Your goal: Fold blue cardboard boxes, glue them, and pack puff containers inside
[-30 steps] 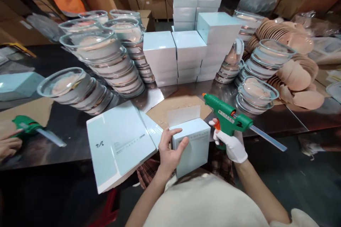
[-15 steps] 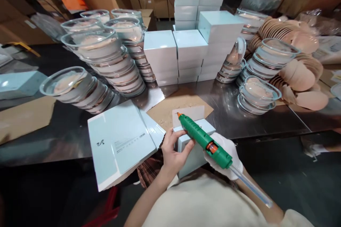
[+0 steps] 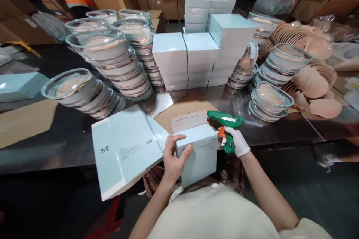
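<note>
My bare left hand (image 3: 174, 154) grips the left side of a light-blue carton (image 3: 199, 157), thumb on the near face and fingers over the top edge. The carton stands upright at the table's near edge, a pale flap (image 3: 188, 121) raised along its far side. My right hand (image 3: 235, 141), in a white glove, is closed at the handle of a green hot glue gun (image 3: 228, 120) with an orange trigger. The gun is on its side at the table, right of the carton, nozzle pointing left. A clear glue stick (image 3: 253, 123) sticks out of its back end.
Flattened blue cartons (image 3: 127, 149) lie at left. Stacked glass dishes (image 3: 112, 59) stand behind them, with more glass dishes (image 3: 272, 99) at right beside piled beige discs (image 3: 314, 78). Finished-looking boxes (image 3: 171, 59) form a stack in the middle. A cardboard sheet (image 3: 182, 106) lies before them.
My right hand has moved the glue gun from above the carton down and right to the table. The carton has turned slightly, showing its printed near face; my left hand stays on it.
</note>
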The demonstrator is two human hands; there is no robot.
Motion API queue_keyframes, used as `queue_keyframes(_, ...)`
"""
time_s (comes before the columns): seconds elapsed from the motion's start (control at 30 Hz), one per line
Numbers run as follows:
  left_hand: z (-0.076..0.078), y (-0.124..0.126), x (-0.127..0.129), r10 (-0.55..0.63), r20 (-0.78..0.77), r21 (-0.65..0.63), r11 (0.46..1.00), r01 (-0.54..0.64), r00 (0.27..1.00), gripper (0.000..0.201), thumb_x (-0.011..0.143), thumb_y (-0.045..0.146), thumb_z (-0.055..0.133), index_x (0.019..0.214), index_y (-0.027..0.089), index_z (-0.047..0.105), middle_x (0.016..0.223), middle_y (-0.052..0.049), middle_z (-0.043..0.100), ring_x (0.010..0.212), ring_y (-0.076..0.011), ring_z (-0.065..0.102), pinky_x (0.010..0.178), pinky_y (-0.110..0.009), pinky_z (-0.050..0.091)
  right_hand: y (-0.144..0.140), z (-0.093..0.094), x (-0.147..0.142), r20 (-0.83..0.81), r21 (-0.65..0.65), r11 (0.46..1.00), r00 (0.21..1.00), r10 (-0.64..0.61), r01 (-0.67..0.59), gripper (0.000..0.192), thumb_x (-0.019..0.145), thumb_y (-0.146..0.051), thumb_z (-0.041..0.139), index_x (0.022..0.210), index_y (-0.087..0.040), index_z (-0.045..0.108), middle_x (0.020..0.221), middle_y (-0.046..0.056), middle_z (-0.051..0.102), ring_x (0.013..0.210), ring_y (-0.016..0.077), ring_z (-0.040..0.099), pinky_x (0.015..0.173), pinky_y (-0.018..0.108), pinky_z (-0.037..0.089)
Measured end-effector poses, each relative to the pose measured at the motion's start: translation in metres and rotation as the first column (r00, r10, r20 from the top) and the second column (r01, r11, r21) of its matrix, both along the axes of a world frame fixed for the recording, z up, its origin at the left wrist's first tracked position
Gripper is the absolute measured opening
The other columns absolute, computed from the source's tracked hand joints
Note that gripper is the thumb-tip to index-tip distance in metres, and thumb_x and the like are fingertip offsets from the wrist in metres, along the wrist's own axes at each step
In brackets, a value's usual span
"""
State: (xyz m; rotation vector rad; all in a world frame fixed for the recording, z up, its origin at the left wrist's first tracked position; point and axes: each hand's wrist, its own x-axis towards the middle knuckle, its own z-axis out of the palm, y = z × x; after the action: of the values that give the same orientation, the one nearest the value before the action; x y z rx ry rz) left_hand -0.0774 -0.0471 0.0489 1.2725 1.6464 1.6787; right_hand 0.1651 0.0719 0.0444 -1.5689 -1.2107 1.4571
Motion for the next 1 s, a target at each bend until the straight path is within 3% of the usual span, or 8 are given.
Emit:
queue_keyframes(0.13,0.004,-0.002,-0.003,-0.016,0.071,0.020,1.000,0.014,0.997,0.035,0.088,0.057,0.076,0.104,0.026,0.070,0.098,-0.003,0.064,0.092,-0.0227,0.063,0.081,-0.033,0.051,0.014,0.013,0.006,0.114,0.062,0.997,0.993,-0.043,0.036,0.044,0.074,-0.061,0.077,0.058,-0.022,0.065,0.051,0.005,0.065,0.056,0.0225,0.067,0.053,0.030,0.051)
queue_keyframes(0.23,0.003,-0.003,-0.003,-0.078,0.116,0.013,0.997,0.077,0.990,0.039,0.086,0.060,0.077,0.102,0.026,0.070,0.098,-0.003,0.062,0.092,-0.0220,0.063,0.081,-0.032,0.050,0.009,0.031,-0.003,0.100,0.237,0.971,0.993,-0.065,0.040,0.037,0.071,-0.055,0.086,0.085,-0.022,0.080,0.080,0.006,0.079,0.081,0.0236,0.075,0.073,0.031,0.059)
queue_keyframes(0.33,0.000,-0.001,0.001,-0.111,0.114,0.001,0.994,0.112,0.987,0.042,0.084,0.063,0.078,0.098,0.025,0.070,0.108,-0.007,0.064,0.104,-0.0252,0.065,0.087,-0.034,0.051,0.004,0.044,-0.028,-0.113,0.231,0.948,0.962,0.248,-0.218,0.058,0.069,-0.056,0.091,0.114,-0.021,0.080,0.108,0.008,0.082,0.098,0.0248,0.076,0.092,0.037,0.061)
queue_keyframes(0.47,-0.004,0.006,0.004,-0.069,0.210,0.036,0.997,0.063,0.975,0.048,0.082,0.064,0.081,0.105,0.025,0.064,0.123,-0.011,0.066,0.127,-0.0317,0.064,0.101,-0.041,0.053,0.006,0.046,-0.039,-0.242,0.302,0.872,0.854,0.461,-0.385,0.068,0.075,-0.077,0.080,0.111,-0.020,0.080,0.111,0.009,0.079,0.098,0.0245,0.076,0.091,0.039,0.062)
queue_keyframes(0.6,-0.007,0.013,-0.003,-0.142,0.382,0.163,0.983,0.084,0.913,0.061,0.085,0.053,0.083,0.130,0.033,0.047,0.110,-0.004,0.068,0.116,-0.0264,0.072,0.100,-0.043,0.056,0.007,0.051,-0.024,0.031,0.550,0.550,0.674,0.738,-0.628,0.078,0.080,-0.087,0.068,0.119,-0.020,0.076,0.130,0.014,0.070,0.120,0.0271,0.068,0.103,0.043,0.057)
queue_keyframes(0.77,-0.006,0.015,-0.011,-0.178,0.169,0.107,0.981,0.161,0.970,0.033,0.089,0.054,0.077,0.087,0.022,0.070,0.108,-0.008,0.065,0.115,-0.0294,0.069,0.106,-0.047,0.052,0.009,0.058,-0.023,0.345,0.614,0.297,0.588,0.732,-0.731,0.033,0.099,-0.046,0.071,0.120,-0.021,0.076,0.121,0.011,0.066,0.118,0.0199,0.065,0.108,0.041,0.054)
queue_keyframes(0.87,-0.004,0.014,-0.007,-0.176,0.151,0.121,0.980,0.159,0.973,0.032,0.088,0.053,0.078,0.082,0.022,0.072,0.105,-0.008,0.064,0.113,-0.0284,0.067,0.106,-0.048,0.052,0.008,0.050,-0.024,0.311,0.624,0.309,0.590,0.745,-0.718,0.027,0.102,-0.044,0.066,0.115,-0.022,0.077,0.121,0.011,0.066,0.119,0.0199,0.065,0.110,0.042,0.053)
queue_keyframes(1.0,-0.003,0.012,-0.004,-0.065,0.255,0.106,0.994,0.039,0.965,0.030,0.088,0.052,0.079,0.085,0.023,0.071,0.109,-0.007,0.064,0.115,-0.0270,0.066,0.109,-0.045,0.049,-0.017,0.018,-0.020,0.072,0.597,0.635,0.821,0.566,-0.490,0.066,0.090,-0.072,0.070,0.141,-0.032,0.062,0.149,0.015,0.055,0.141,0.0291,0.057,0.116,0.050,0.050)
